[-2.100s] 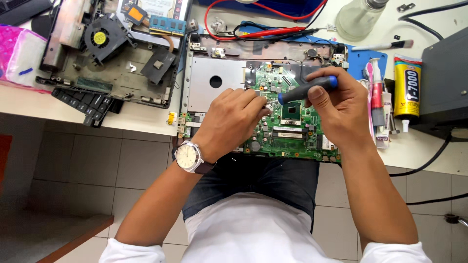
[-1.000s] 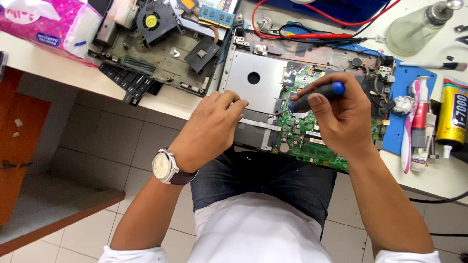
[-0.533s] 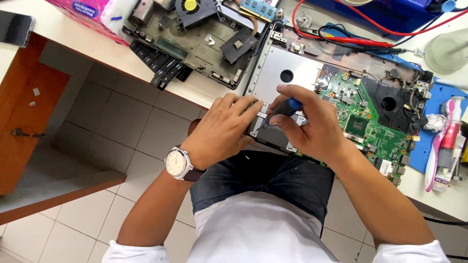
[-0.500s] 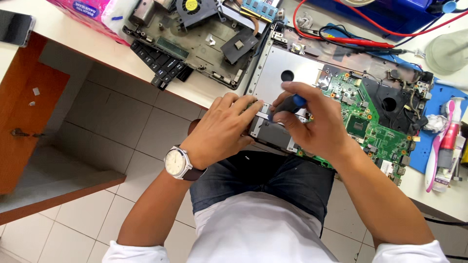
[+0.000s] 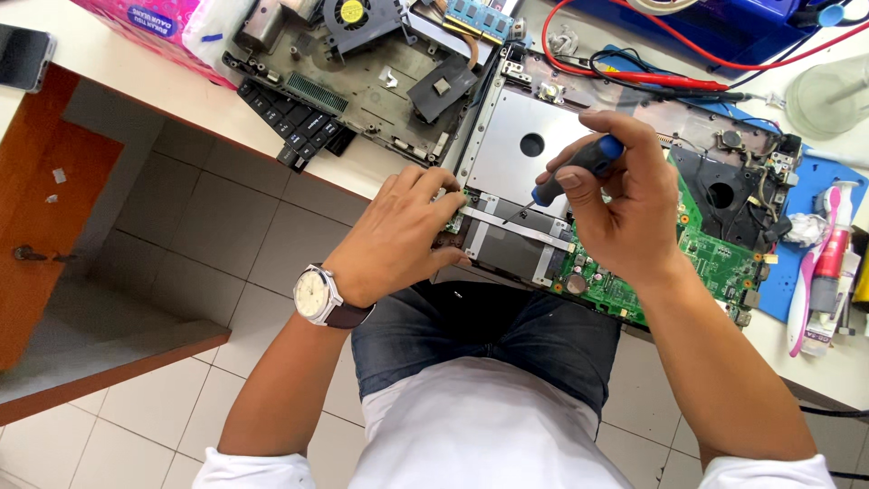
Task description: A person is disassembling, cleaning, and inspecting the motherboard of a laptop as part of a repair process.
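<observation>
Right hand (image 5: pixel 634 213) gripping screwdriver (image 5: pixel 579 167), tip angled lower left toward bracket (image 5: pixel 516 228); left hand (image 5: pixel 398 240) pressing laptop (image 5: pixel 534 145) edge, centre frame.

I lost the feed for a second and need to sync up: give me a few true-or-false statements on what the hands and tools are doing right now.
1. The right hand holds a blue-and-black screwdriver. True.
2. The left hand rests on the pink tissue pack. False: it rests at the near left corner of the opened laptop base, by the drive bay.
3. A wristwatch sits on the left wrist. True.
4. The screwdriver tip points at the fan of the second board. False: it points down at the metal drive bracket in the laptop base.
5. The green motherboard lies partly under the right hand. True.
</observation>
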